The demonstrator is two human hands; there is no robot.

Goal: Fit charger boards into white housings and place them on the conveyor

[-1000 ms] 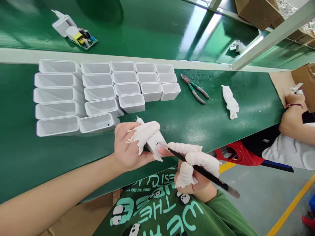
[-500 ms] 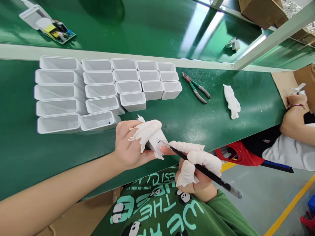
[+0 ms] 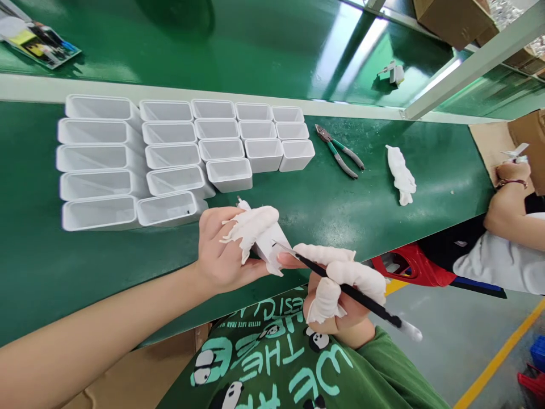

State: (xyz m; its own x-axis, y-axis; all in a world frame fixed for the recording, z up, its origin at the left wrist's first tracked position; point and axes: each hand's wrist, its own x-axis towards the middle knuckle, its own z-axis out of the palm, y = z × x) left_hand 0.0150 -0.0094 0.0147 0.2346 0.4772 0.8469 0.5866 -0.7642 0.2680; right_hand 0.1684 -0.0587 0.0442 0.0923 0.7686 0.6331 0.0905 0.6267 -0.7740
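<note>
My left hand is closed around a white plastic plug casing, with what look like metal pins at its far end. White cloth-like finger covers are wrapped on some fingers of both hands. My right hand grips black tweezers like a pen. Their thin silver tip touches or almost touches the casing's near face, beside a small dark mark or slot. One right fingertip also rests by the casing's near end. Left of the casing stand rows of open white plastic cases.
Green-handled cutting pliers and a loose white finger cover lie on the green bench. Beyond a pale rail, a circuit board and a small white plug sit on a green surface. A co-worker's arm is at right.
The circuit board and the small plug beyond the rail have shifted left. The tweezers' rear end has tilted slightly; both hands and the casing stay almost in place.
</note>
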